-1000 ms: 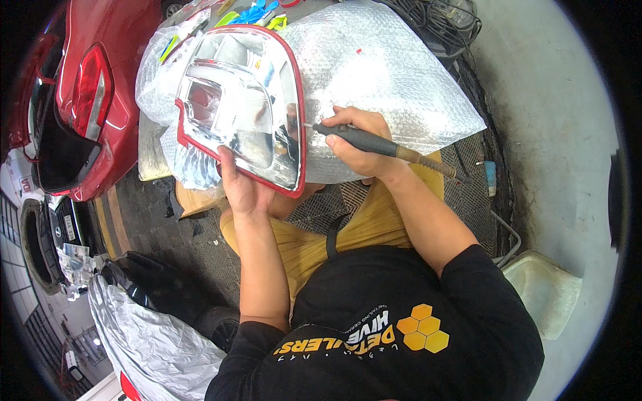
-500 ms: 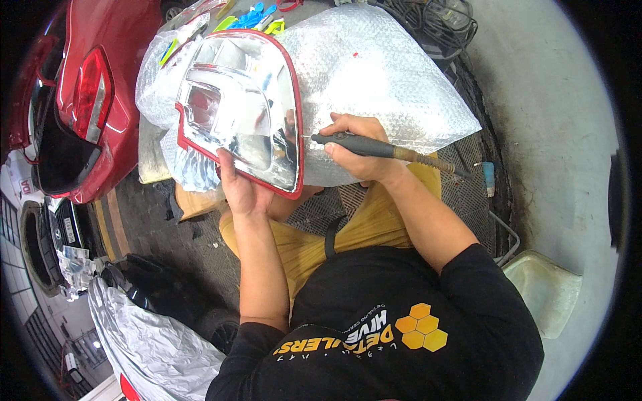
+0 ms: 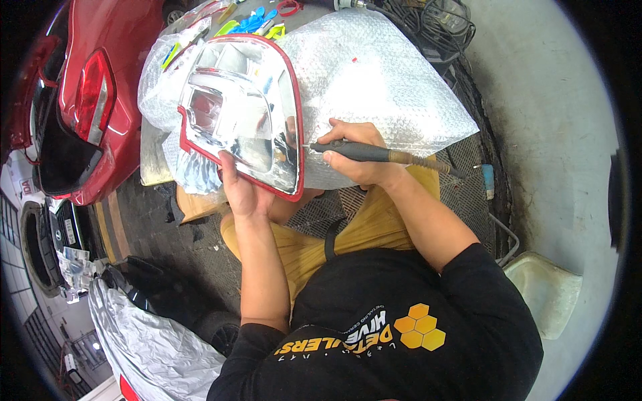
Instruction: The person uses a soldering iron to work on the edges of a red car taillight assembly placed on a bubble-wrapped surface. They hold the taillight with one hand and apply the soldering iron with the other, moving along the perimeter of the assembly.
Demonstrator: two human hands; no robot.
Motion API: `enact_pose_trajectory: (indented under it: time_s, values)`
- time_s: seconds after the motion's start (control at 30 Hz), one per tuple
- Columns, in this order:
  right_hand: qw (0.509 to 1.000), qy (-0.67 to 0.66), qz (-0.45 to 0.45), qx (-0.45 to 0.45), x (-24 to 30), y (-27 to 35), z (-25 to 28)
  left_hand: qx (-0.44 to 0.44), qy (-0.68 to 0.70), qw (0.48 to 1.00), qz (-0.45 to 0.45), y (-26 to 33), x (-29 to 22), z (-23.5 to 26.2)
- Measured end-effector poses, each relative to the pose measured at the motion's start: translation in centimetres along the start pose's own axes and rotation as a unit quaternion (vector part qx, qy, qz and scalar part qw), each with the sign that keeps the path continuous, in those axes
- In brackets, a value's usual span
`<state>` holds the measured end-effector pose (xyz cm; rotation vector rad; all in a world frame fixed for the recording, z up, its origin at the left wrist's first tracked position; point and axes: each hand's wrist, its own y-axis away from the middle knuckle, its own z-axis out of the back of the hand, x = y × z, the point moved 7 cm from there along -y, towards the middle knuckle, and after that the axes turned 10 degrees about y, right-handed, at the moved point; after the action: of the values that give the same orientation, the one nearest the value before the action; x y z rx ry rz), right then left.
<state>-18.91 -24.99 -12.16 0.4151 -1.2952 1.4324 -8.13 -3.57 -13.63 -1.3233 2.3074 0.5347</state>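
Observation:
A car tail light housing (image 3: 257, 144), silvery inside with a red rim, is tilted up over the bubble wrap. My left hand (image 3: 242, 186) grips its lower edge, thumb over the red rim. In my right hand (image 3: 361, 154) is a dark handheld rotary tool (image 3: 361, 151) with a ribbed brownish tail, held like a pen. Its thin metal bit meets the housing's right-hand red rim; whether it cuts in cannot be seen.
Silvery bubble wrap (image 3: 394, 80) covers the work surface. Blue and yellow-green tools (image 3: 257, 21) lie at the far side. A red car (image 3: 127, 80) stands left, a grey wall (image 3: 548, 134) right, coiled black cables (image 3: 435, 30) far right.
The right hand and rotary tool have shifted slightly nearer along the housing's rim. The left hand keeps its hold, and the housing sits slightly lower in the view.

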Motion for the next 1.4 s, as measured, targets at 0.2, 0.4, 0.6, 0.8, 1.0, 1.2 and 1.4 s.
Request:
enact_pose_trajectory:
  time_s: [0.2, 0.4, 0.6, 0.8, 1.0, 1.2, 1.4]
  values:
    - [1.0, 0.005, 0.013, 0.018, 0.1, 0.2, -0.2, -0.006, -0.002, 1.0, 0.001, 0.1, 0.1, -0.1]
    - [0.999, -0.011, -0.011, -0.048, -0.1, -0.1, 0.1, -0.003, -0.007, 1.0, 0.0, 0.1, 0.0, -0.5]
    - [0.997, -0.021, -0.038, -0.056, -0.4, 0.0, 0.2, 0.009, -0.001, 1.0, 0.001, 0.0, 0.1, -0.9]
    - [1.0, -0.008, -0.017, 0.005, -0.1, -0.1, 0.1, -0.022, -0.013, 1.0, -0.004, 0.1, -0.1, 0.3]
    - [1.0, -0.001, -0.004, 0.008, -0.1, 0.0, 0.1, -0.007, -0.003, 1.0, 0.004, 0.1, 0.0, 0.0]
    - [1.0, -0.005, 0.009, 0.019, 0.2, -0.1, 0.1, -0.006, -0.007, 1.0, 0.003, 0.1, 0.1, -0.2]
    - [1.0, -0.005, 0.004, -0.014, 0.1, 0.0, 0.2, -0.01, -0.011, 1.0, 0.0, 0.1, 0.0, -0.4]
